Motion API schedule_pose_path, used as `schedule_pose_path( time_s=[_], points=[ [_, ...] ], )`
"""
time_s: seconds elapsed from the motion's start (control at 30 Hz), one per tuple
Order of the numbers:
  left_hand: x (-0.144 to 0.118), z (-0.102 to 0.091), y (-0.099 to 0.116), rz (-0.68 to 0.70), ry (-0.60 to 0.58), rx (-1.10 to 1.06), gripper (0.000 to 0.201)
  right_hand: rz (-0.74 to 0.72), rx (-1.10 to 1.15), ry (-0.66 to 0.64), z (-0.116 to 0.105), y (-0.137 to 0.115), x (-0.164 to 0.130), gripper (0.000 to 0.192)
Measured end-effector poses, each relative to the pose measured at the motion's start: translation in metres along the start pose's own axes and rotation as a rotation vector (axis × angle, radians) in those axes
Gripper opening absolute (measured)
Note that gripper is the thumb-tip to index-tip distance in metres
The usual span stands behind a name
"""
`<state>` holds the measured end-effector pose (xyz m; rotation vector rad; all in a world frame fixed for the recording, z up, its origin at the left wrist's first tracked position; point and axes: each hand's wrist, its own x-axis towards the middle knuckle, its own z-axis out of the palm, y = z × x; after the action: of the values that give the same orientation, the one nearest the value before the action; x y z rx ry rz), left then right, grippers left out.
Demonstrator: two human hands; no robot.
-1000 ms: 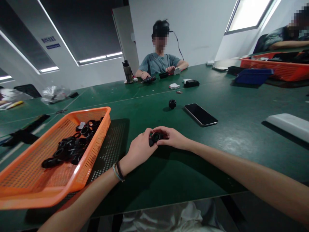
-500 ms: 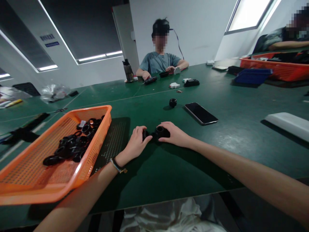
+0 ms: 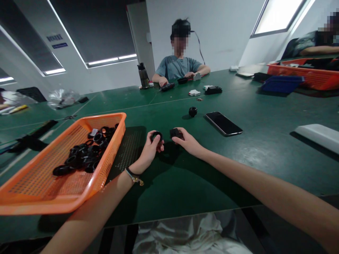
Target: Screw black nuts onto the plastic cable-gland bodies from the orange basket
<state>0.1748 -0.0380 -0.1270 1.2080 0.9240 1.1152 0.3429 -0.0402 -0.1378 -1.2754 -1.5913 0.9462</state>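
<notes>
Two black parts are sitting just apart at frame centre: the left hand is pinching a ring, hole facing the camera, while the right hand is gripping a cap just right of it.

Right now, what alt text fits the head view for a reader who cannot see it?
Over a green table, the left hand pinches a black ring and the right hand grips a black round part, the two apart. An orange basket of black rings sits to the left, a phone to the right; another person works opposite.
</notes>
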Motion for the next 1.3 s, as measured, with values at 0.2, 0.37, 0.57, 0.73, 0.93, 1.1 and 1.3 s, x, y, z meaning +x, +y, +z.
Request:
schedule_pose_path(
  time_s=[0.2,0.37,0.57,0.73,0.93,1.1,1.3],
  points=[
    [-0.006,0.004,0.013,-0.226,-0.017,-0.319,0.029,-0.043,-0.005,-0.070,-0.011,0.000,-0.008,0.041],
    [-0.007,0.003,0.013,-0.192,-0.033,-0.312,0.032,-0.120,-0.059,-0.114,-0.015,-0.001,-0.004,0.040],
    [-0.007,0.002,0.009,-0.130,-0.046,-0.288,0.039,-0.090,0.061,-0.085,-0.016,0.001,-0.005,0.037],
    [-0.008,0.001,0.009,-0.119,-0.107,-0.228,0.043,-0.154,0.080,-0.040,-0.021,-0.004,-0.007,0.034],
    [-0.008,0.000,0.008,-0.096,-0.120,-0.121,0.043,-0.157,0.035,-0.094,-0.022,-0.008,-0.008,0.037],
    [-0.006,0.000,0.003,-0.052,-0.127,-0.016,0.045,-0.181,-0.053,-0.075,-0.020,-0.010,-0.011,0.035],
    [-0.005,-0.001,0.000,0.004,-0.149,0.091,0.047,-0.210,-0.110,-0.058,-0.020,-0.012,-0.012,0.033]
  ],
)
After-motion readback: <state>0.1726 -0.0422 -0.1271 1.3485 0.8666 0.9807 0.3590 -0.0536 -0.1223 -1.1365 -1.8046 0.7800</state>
